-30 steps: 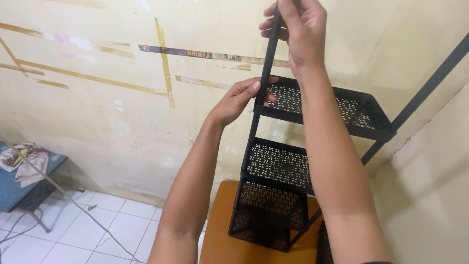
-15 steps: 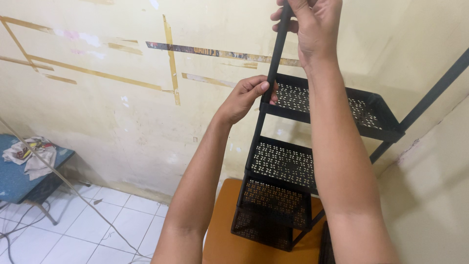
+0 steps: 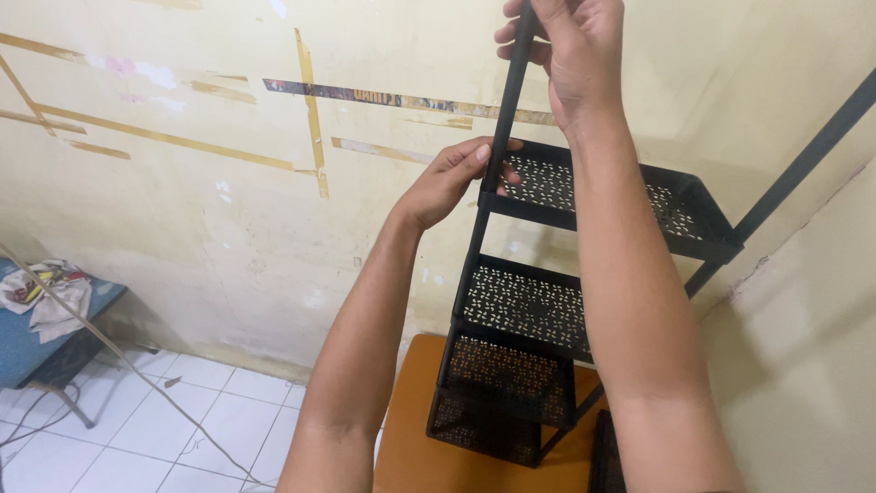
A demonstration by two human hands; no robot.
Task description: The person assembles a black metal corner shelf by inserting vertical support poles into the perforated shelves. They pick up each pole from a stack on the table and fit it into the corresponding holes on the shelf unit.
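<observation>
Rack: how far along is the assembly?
Done: four perforated black trays sit stacked between the posts, on the orange table. In hand: the left hand holds the front post at the top tray's corner; the right hand grips it higher up. Left: the posts rise bare above the top tray, likely room for more.

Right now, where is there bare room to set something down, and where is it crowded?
Free: the top shelf right of the right hand; the orange table left of the rack's base. Crowded: around the post, gripped by both hands, left hand lower.
</observation>
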